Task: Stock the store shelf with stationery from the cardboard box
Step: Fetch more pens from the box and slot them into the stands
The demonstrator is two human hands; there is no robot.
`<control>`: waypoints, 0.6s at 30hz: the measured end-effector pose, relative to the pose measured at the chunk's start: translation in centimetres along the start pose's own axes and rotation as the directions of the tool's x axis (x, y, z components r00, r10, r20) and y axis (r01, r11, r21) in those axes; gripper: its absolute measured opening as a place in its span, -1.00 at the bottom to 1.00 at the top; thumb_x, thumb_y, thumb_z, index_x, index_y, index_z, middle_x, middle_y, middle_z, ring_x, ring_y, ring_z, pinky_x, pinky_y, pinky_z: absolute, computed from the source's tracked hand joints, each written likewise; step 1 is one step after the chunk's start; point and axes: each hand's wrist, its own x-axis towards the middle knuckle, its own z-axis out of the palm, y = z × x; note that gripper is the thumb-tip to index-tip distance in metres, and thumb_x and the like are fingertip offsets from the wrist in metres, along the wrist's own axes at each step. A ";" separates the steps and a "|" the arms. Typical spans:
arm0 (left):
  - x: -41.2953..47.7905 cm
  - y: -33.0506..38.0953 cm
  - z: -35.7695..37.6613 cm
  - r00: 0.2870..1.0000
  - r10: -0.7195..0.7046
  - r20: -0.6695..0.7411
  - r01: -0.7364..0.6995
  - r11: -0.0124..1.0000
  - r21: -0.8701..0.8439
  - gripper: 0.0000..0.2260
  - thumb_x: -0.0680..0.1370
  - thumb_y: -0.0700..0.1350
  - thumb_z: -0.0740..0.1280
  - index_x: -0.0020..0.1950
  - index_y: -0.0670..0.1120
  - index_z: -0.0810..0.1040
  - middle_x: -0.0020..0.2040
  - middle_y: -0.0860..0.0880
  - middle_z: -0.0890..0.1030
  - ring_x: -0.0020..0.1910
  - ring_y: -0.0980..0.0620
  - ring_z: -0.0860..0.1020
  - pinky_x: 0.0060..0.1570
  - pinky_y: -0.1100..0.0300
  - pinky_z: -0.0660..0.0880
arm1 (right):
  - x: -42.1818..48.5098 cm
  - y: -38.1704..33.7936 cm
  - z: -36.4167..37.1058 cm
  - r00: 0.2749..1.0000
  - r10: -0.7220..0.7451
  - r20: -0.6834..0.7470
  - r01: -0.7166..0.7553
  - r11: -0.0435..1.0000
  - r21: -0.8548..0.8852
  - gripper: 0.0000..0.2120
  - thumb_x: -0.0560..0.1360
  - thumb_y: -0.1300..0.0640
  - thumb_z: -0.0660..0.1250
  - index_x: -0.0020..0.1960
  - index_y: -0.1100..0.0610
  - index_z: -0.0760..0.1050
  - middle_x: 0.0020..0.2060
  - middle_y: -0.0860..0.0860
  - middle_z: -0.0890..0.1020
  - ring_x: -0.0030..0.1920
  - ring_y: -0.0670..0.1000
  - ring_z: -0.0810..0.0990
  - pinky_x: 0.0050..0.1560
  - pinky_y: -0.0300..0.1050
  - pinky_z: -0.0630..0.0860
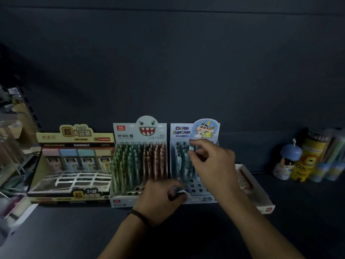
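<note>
A cartoon-printed pen display box (194,130) stands on the dark shelf (74,230), with pens in its back rows and bare holes in front. My right hand (212,161) reaches over it and pinches the top of a pen (192,146) among the back rows. At the box's front edge, my left hand (160,195) has its fingers curled round something small and white (183,193). The cardboard box is out of view.
A shark-faced pen display (140,157) stands just left, then a lead-refill display (74,161). A flat white tray (261,193) lies right of my hands. Pencil tubes and small jars (306,161) crowd the far right. Shelf racks (13,137) sit at far left.
</note>
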 end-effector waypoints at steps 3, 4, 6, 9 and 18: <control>0.1 -0.1 0.2 0.998 0.059 -0.036 -0.059 0.998 0.021 -0.84 0.54 0.20 0.48 -0.03 0.14 0.72 -0.32 0.11 0.64 -0.20 0.16 0.60 -0.30 0.41 0.41 | -0.1 0.1 0.5 1.000 -0.015 0.007 0.015 1.000 -0.011 -0.74 0.53 0.15 0.55 0.19 -0.04 0.72 -0.15 -0.08 0.77 -0.13 -0.15 0.72 0.06 -0.02 0.70; 0.1 -0.2 0.2 0.997 0.070 -0.036 -0.069 0.997 0.025 -0.85 0.54 0.19 0.49 -0.04 0.14 0.72 -0.33 0.11 0.63 -0.19 0.17 0.59 -0.31 0.46 0.38 | -0.1 0.1 0.6 1.000 -0.027 0.003 0.027 0.999 -0.019 -0.75 0.52 0.16 0.55 0.19 -0.02 0.72 -0.15 -0.07 0.77 -0.12 -0.15 0.73 0.06 -0.02 0.70; 0.1 -0.1 0.2 0.997 0.072 -0.018 -0.071 0.997 0.019 -0.86 0.55 0.16 0.49 -0.03 0.12 0.72 -0.33 0.11 0.62 -0.17 0.19 0.56 -0.29 0.52 0.35 | 0.1 0.0 0.5 0.999 -0.049 -0.014 0.049 0.998 -0.046 -0.76 0.51 0.17 0.56 0.16 0.01 0.73 -0.15 -0.06 0.78 -0.12 -0.13 0.73 0.06 -0.02 0.70; 0.1 -0.3 0.3 0.996 0.084 -0.037 -0.083 0.996 0.027 -0.86 0.53 0.14 0.52 -0.05 0.10 0.72 -0.38 0.16 0.53 -0.20 0.22 0.52 -0.30 0.54 0.33 | 0.3 -0.3 0.3 0.999 -0.047 0.009 0.047 0.995 -0.087 -0.80 0.51 0.16 0.56 0.13 0.04 0.73 -0.17 -0.07 0.77 -0.14 -0.11 0.73 0.05 0.00 0.69; -0.2 0.3 0.0 0.998 0.039 0.054 -0.039 0.999 0.001 -0.90 0.59 0.09 0.44 0.06 0.11 0.65 -0.16 0.09 0.65 -0.21 0.17 0.52 -0.17 0.26 0.49 | -0.5 -2.2 0.5 0.999 -0.036 -0.011 0.032 0.974 -0.222 -0.85 0.51 0.17 0.55 0.08 0.07 0.72 -0.15 -0.06 0.78 -0.13 -0.11 0.74 0.07 -0.01 0.70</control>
